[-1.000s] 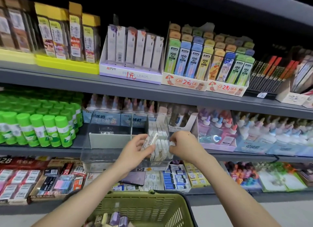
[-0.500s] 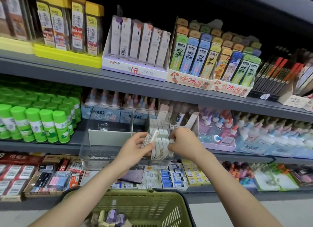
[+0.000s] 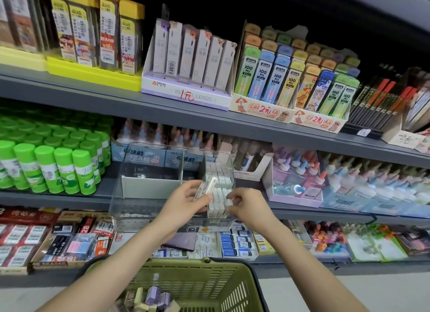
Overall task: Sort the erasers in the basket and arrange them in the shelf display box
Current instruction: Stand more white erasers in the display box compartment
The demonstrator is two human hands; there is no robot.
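Head view: the clear display box (image 3: 121, 209) sits on the middle shelf, dead ahead of both hands. Its right-hand compartment holds a packed row (image 3: 218, 179) of white erasers standing on edge, and the row's long axis runs straight away from the person, front to back. The compartments to the left of it look nearly bare.

The left hand (image 3: 181, 204) grips a small stack of erasers (image 3: 207, 187), pinched between thumb and fingers. The stack is tilted, its top leaning right and away, and it sits just above the row's left edge.

The right hand (image 3: 249, 207) is at the front right corner of that compartment. Its curled thumb and fingertips pinch the near end of the row (it looks more like steadying than lifting, though the contact is small and hard to read). The two hands are close but apart, with the front of the row between them.

The coming move probably turns on that relation. The held stack lies just up and left of the row, so it would need to stand upright and line up with the row's axis before dropping in. The left hand is the nearer one for that.

Below, the green basket (image 3: 209, 279) hangs close in front of the person, well apart from both hands, with loose erasers (image 3: 152, 296) in it, so sorting looks unfinished.
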